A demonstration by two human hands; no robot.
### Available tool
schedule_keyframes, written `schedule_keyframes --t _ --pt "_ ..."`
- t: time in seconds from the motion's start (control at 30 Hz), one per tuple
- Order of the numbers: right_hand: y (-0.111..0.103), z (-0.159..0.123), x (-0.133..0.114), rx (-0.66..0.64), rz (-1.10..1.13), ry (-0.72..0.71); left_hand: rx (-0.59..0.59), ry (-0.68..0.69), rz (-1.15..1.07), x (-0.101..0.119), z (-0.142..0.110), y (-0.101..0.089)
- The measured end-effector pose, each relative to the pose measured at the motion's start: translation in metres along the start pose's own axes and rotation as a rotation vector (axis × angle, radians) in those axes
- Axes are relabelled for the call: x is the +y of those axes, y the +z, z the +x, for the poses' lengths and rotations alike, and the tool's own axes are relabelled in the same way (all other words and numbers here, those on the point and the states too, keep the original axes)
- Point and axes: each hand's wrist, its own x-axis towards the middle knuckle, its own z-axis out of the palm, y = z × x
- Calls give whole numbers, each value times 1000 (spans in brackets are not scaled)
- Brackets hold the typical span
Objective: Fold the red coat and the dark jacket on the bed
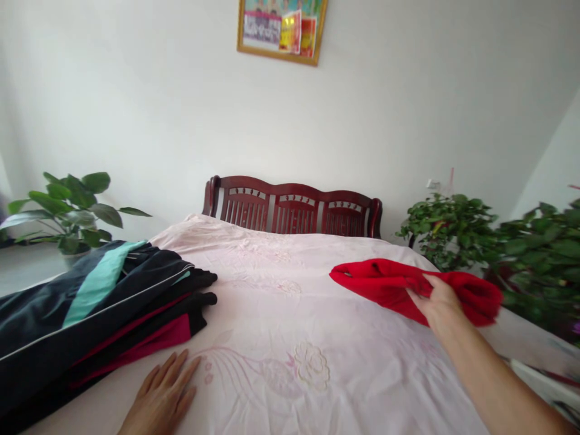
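My right hand (435,304) grips a crumpled red cloth garment (471,296), which lies partly on the pale pink embroidered bedcover (290,308). My left hand (163,393) rests flat on the bedcover with its fingers apart and holds nothing. It lies just in front of a folded stack of dark clothes (99,320), which has teal and red panels and white piping. The stack's left part runs out of view, and the layers below its top are mostly hidden.
A dark red wooden headboard (292,208) stands at the far end of the bed. Leafy potted plants (67,211) stand to the left, and others (539,260) crowd the right side. A framed picture (281,30) hangs on the white wall.
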Motion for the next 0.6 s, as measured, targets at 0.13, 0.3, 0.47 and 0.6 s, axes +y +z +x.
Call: schedule_keyframes --t 0.13,0.3,0.47,0.6 --pt "5 -61 -17 -60 23 1 -7 4 1 6 -1 -7" --pt "-28 -181 36 -203 -92 34 16 28 1 12 -4 -18" --pt "-71 -285 124 -319 -200 261 -4 37 -12 15 -8 -26" --pt "-98 -306 134 -326 -238 358 19 52 -24 16 -11 -27"
